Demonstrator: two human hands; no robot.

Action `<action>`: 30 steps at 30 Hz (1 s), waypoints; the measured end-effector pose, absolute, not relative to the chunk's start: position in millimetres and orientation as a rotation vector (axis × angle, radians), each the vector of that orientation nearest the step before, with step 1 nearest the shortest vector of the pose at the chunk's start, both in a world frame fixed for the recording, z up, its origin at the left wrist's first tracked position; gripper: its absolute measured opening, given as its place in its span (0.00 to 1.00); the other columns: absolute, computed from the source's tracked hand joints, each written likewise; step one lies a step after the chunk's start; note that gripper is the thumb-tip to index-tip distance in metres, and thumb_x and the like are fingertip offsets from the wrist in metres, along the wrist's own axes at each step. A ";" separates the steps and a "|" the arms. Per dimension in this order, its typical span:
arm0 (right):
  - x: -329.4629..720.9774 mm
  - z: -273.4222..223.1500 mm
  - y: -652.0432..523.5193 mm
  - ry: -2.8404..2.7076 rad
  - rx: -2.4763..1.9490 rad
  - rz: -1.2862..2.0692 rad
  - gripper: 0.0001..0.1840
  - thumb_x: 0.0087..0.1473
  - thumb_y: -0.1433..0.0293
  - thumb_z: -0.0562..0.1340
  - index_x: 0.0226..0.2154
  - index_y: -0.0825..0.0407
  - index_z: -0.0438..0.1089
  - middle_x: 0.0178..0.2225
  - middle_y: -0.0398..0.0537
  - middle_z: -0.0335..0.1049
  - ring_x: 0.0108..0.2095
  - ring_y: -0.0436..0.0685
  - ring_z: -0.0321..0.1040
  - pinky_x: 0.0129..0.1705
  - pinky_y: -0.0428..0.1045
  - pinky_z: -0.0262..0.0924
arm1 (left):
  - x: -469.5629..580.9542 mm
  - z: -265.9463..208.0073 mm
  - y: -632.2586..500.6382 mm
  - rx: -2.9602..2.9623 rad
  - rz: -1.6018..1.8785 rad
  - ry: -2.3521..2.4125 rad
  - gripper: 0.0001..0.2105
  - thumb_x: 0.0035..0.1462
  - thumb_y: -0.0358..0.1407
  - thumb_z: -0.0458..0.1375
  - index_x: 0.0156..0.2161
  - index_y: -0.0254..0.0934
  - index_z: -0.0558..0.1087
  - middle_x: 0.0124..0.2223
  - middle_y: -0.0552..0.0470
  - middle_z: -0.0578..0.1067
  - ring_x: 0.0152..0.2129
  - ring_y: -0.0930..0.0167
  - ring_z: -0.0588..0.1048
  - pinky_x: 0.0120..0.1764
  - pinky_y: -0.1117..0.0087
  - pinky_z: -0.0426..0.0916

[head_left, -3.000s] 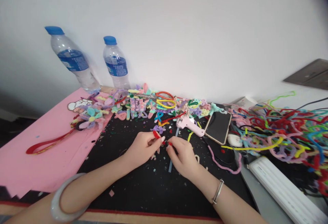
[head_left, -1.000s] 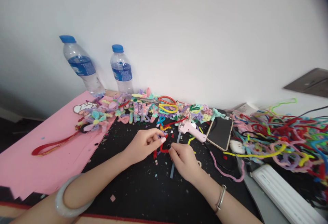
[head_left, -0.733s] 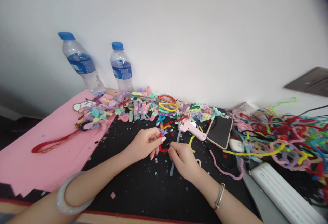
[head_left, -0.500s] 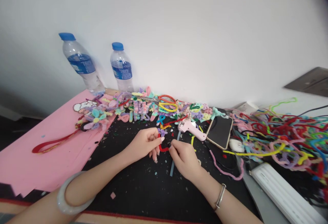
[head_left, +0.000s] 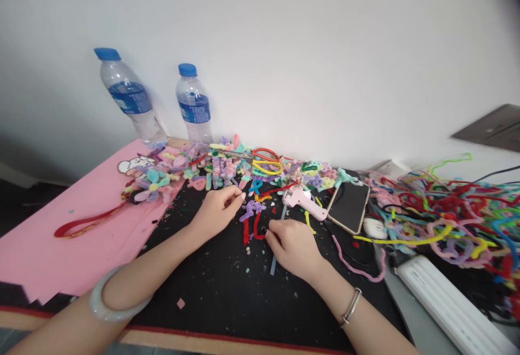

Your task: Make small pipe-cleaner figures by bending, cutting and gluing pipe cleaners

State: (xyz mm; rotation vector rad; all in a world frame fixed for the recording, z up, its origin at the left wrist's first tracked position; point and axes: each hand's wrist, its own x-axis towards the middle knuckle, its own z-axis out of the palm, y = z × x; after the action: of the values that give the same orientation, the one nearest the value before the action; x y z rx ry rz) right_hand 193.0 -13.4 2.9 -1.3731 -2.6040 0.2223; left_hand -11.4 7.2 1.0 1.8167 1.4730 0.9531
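Observation:
My left hand (head_left: 219, 207) is closed in a pinch to the left of a purple pipe-cleaner piece (head_left: 252, 210). Whatever sits between its fingertips, if anything, is too small to make out. A short straight red pipe cleaner (head_left: 246, 232) lies just below the purple piece. Beside it is a bent red pipe cleaner (head_left: 257, 230), its right end at the curled fingertips of my right hand (head_left: 293, 246). A translucent glue stick (head_left: 273, 266) lies partly under that hand, and a pale pink glue gun (head_left: 304, 202) rests just beyond.
Colourful pipe-cleaner shapes and scissors (head_left: 266, 161) line the wall, with two water bottles (head_left: 194, 108) behind. Right of the hands are a phone (head_left: 348, 207), a tangle of pipe cleaners (head_left: 459, 219) and a white power strip (head_left: 450, 301). Pink paper (head_left: 93, 219) covers the left.
My left hand has moved left and slightly up, away from the red and purple pieces, which now show uncovered on the black mat. My right hand has stayed nearly in place.

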 end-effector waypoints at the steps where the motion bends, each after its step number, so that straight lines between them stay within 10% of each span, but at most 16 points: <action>1: 193.8 3.8 -13.1 -2.587 -1.391 0.229 0.14 0.55 0.67 0.54 0.20 0.51 0.57 0.19 0.40 0.61 0.21 0.49 0.59 0.24 0.46 0.40 | -12.0 0.1 8.0 1.822 0.951 1.478 0.12 0.58 0.39 0.48 0.26 0.35 0.65 0.18 0.59 0.62 0.16 0.77 0.61 0.22 0.76 0.55; 10: 205.4 3.3 -4.4 -2.488 -1.137 0.543 0.09 0.52 0.68 0.60 0.39 0.50 0.65 0.34 0.44 0.70 0.31 0.50 0.67 0.31 0.44 0.55 | -18.1 -1.0 13.1 1.939 0.958 1.425 0.08 0.56 0.36 0.52 0.36 0.35 0.71 0.27 0.55 0.69 0.19 0.77 0.64 0.24 0.76 0.59; 22: 209.3 3.7 -3.6 -2.747 -0.983 0.528 0.09 0.59 0.71 0.51 0.38 0.49 0.66 0.32 0.43 0.68 0.32 0.50 0.67 0.33 0.44 0.55 | -20.6 -9.6 17.2 2.188 0.873 1.209 0.08 0.54 0.32 0.56 0.39 0.40 0.75 0.44 0.50 0.72 0.43 0.68 0.70 0.49 0.66 0.63; 30: 210.0 6.2 -3.8 -2.704 -1.059 0.565 0.09 0.53 0.67 0.61 0.39 0.49 0.66 0.34 0.42 0.70 0.31 0.50 0.67 0.33 0.44 0.57 | -22.9 -9.9 18.1 2.148 0.974 1.246 0.08 0.55 0.33 0.55 0.39 0.39 0.74 0.44 0.48 0.72 0.42 0.67 0.71 0.47 0.65 0.65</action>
State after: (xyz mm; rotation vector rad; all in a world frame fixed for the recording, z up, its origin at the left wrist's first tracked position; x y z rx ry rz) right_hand 210.0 -3.8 6.2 -1.0592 -2.7036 0.5645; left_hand -22.9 18.1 -9.9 2.1481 1.2464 0.9744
